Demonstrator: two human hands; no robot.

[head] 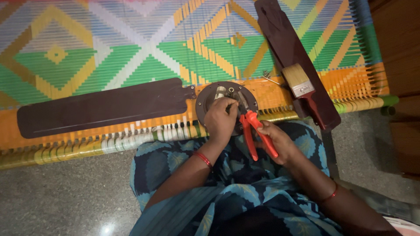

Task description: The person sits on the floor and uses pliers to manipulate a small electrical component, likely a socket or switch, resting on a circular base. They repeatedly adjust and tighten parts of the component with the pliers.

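The round dark motor hub (pixel 209 101) of a ceiling fan lies on a woven cot (pixel 131 48), at the cot's near edge, directly ahead of the person's lap. All places below are told from this hub.

On the hub's near side, the left hand (pixel 220 120) rests curled over the rim and the middle of the hub, its fingers closed around some small part at the centre; what they pinch is too hidden to tell. Just to the right of it, the right hand (pixel 275 142) grips the red handles of a pair of pliers (pixel 253 131). The pliers' long axis runs diagonally, from the right hand up and leftwards, so that the metal nose meets the hub near its centre, right beside the left hand's fingertips. The left hand is the nearer one, lying on the hub itself; the right hand stays off the hub's near right edge and reaches it only through the tool.

One long dark blade (pixel 100 107) stretches from the hub's left side, lying roughly level along the cot's edge and joined to the hub by a bracket. A second dark blade (pixel 293 57) lies up and to the right of the hub, slanted; whether it is fastened to the hub cannot be told. A paintbrush (pixel 299 81) with pale bristles lies across that second blade. Between the brush and the hub a small metal piece (pixel 270 78) lies on the cot.
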